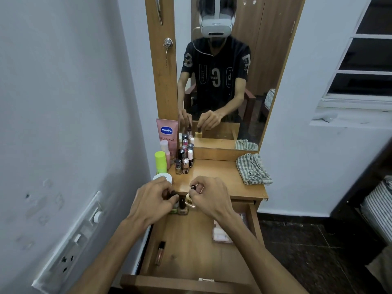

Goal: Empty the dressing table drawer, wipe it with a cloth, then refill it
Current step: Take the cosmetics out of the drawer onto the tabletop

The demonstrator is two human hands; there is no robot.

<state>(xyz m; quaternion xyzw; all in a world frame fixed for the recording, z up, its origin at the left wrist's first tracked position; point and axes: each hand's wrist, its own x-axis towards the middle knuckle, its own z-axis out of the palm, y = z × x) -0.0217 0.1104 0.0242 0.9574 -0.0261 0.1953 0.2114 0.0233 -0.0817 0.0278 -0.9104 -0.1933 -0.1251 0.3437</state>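
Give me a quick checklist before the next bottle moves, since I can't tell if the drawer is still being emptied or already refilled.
1. Left hand grips a small bottle: ok.
2. Right hand pinches a dark-capped bottle: ok.
3. Drawer open: ok.
4. Drawer empty: not ok; a slim tube and a flat packet remain.
5. Checked cloth on the tabletop: ok.
6. Emptying or refilling: cannot tell.

We see a mirror (244, 60) straight beyond the grip. Up and left of the grip, a lock (168, 43) with a key hanging from it. Socket panel (70, 247) on the white wall (63, 102), low and left of the grip. Window (364, 60) far up right. Dark floor tiles (307, 251) right of and below the grip, striped fabric (379, 204) at the far right edge.
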